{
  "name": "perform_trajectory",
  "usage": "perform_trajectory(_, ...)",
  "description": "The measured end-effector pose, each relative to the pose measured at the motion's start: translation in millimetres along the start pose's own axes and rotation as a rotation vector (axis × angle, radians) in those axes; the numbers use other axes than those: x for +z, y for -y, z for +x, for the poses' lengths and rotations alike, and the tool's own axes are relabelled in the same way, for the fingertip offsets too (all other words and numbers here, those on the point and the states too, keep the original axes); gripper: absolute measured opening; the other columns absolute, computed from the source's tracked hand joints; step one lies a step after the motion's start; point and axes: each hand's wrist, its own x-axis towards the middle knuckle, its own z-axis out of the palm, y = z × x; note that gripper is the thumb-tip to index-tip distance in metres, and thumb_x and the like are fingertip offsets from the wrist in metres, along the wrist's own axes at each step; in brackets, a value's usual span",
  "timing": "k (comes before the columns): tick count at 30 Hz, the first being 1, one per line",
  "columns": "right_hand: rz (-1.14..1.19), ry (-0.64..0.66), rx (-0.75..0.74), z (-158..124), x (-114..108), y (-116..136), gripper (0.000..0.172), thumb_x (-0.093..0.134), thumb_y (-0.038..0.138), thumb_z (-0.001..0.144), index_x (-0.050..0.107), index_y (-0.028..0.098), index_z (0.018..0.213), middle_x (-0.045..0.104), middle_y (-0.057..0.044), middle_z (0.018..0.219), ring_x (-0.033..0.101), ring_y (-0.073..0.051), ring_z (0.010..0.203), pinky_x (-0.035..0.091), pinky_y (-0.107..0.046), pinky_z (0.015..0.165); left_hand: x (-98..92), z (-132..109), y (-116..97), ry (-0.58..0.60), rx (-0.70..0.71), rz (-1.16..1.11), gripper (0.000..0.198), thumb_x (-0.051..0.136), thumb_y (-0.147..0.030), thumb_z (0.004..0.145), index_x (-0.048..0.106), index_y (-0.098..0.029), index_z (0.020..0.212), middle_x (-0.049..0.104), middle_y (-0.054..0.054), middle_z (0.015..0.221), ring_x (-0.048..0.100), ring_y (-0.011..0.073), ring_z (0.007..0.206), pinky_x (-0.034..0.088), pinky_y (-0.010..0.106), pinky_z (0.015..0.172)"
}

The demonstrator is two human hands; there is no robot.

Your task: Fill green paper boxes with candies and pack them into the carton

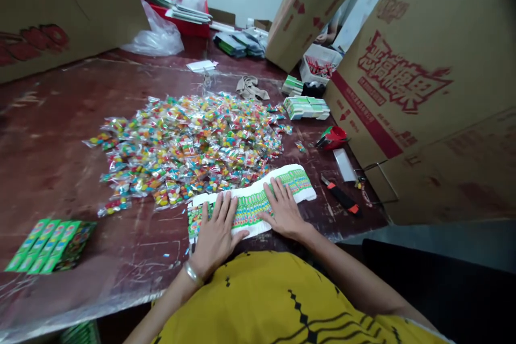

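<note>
A fanned row of flat green-and-white printed cartons (296,180) lies along the near edge of the dark red table (56,134). My left hand (215,234) rests flat on the row's left part, fingers spread. My right hand (284,208) lies flat on its middle, fingers stretched out. Neither hand grips anything. Just beyond the row spreads a big heap of small clear packets of coloured candy (189,142).
Folded green boxes (50,244) lie at the near left. A box cutter (341,197), a red tape dispenser (332,137) and stacked green cartons (307,107) sit at the right. Large printed cardboard boxes (427,91) wall in the right and the back left. A red bin (177,8) stands far back.
</note>
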Motion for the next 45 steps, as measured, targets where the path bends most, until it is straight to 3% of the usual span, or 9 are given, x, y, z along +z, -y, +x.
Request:
perform_trajectory(3,-0.001,-0.001,-0.003,0.5,-2.6,4.4,0.088,0.042,0.069,0.086,0.015,0.022,0.155,0.0,-0.01,0.161,0.001,-0.034,0.149,0.006,-0.057,0.119,-5.1,6.3,-3.4,-0.036,0.019,-0.003,0.082,0.042,-0.063,0.088,0.025,-0.014,0.152,0.024,0.016,0.157,0.01,0.0355,0.147,0.003,0.063,0.116)
perform_trajectory(7,-0.032,-0.047,-0.005,3.0,-13.4,-1.6,0.077,0.039,0.063,0.091,0.017,0.023,0.154,0.008,-0.008,0.161,0.006,-0.029,0.149,0.011,-0.052,0.12,-11.6,27.7,-23.9,-0.031,0.191,-0.046,0.091,0.037,-0.071,0.086,0.019,-0.011,0.153,0.021,0.016,0.158,0.009,0.0343,0.148,0.004,0.06,0.118)
perform_trajectory(12,-0.139,-0.195,0.116,10.8,-20.8,-40.6,0.068,0.036,0.053,0.096,0.021,0.02,0.154,0.011,-0.008,0.161,0.008,-0.026,0.149,0.015,-0.048,0.121,-0.3,44.3,-52.1,0.033,0.304,-0.011,0.091,0.036,-0.072,0.086,0.021,-0.011,0.152,0.015,0.015,0.16,0.006,0.0344,0.148,0.004,0.06,0.117)
perform_trajectory(17,-0.172,-0.124,0.125,17.4,-21.0,-72.6,0.064,0.036,0.055,0.096,0.03,0.023,0.151,0.022,-0.009,0.159,0.018,-0.028,0.147,0.019,-0.05,0.119,6.2,41.0,-51.5,0.066,0.275,0.024,0.081,0.035,-0.064,0.091,0.021,-0.012,0.152,0.012,0.013,0.16,0.005,0.0326,0.148,0.004,0.06,0.117)
perform_trajectory(20,-0.134,-0.197,0.136,30.3,-31.2,-91.1,0.058,0.034,0.053,0.097,0.037,0.026,0.148,0.027,-0.006,0.157,0.021,-0.027,0.146,0.02,-0.051,0.118,0.6,43.1,-51.1,0.062,0.282,0.011,0.087,0.033,-0.07,0.088,0.021,-0.013,0.152,0.012,0.015,0.16,0.005,0.0338,0.148,0.004,0.061,0.117)
perform_trajectory(27,0.105,-0.192,0.014,59.8,-44.0,-140.3,0.052,0.032,0.048,0.098,0.048,0.025,0.141,0.039,-0.004,0.152,0.022,-0.023,0.147,0.026,-0.047,0.118,1.9,81.2,-78.1,0.053,0.539,-0.059,0.083,0.039,-0.066,0.089,0.018,-0.018,0.153,0.013,0.012,0.161,0.007,0.0329,0.148,0.008,0.057,0.117)
perform_trajectory(35,-0.003,-0.079,-0.075,48.9,-27.4,-129.1,0.049,0.034,0.047,0.099,0.042,0.03,0.144,0.028,-0.002,0.157,0.017,-0.023,0.148,0.018,-0.051,0.119,26.4,87.8,-77.9,0.078,0.527,-0.087,0.071,0.037,-0.056,0.094,0.02,-0.019,0.153,0.018,0.011,0.16,0.012,0.0315,0.148,0.007,0.056,0.117)
perform_trajectory(40,-0.127,-0.076,-0.11,50.9,-35.4,-112.8,0.052,0.035,0.047,0.098,0.035,0.03,0.148,0.025,-0.002,0.158,0.012,-0.024,0.149,0.017,-0.053,0.119,20.0,82.6,-74.9,0.062,0.525,-0.079,0.078,0.036,-0.063,0.092,0.02,-0.017,0.153,0.017,0.013,0.16,0.01,0.0319,0.148,0.004,0.057,0.117)
perform_trajectory(45,-0.156,-0.041,-0.218,51.8,-21.8,-96.6,0.056,0.035,0.045,0.098,0.027,0.028,0.151,0.023,-0.003,0.159,0.014,-0.024,0.149,0.02,-0.052,0.119,10.2,70.3,-63.2,0.048,0.471,-0.059,0.086,0.03,-0.069,0.09,0.017,-0.011,0.153,0.012,0.015,0.16,0.005,0.0303,0.149,0.004,0.055,0.117)
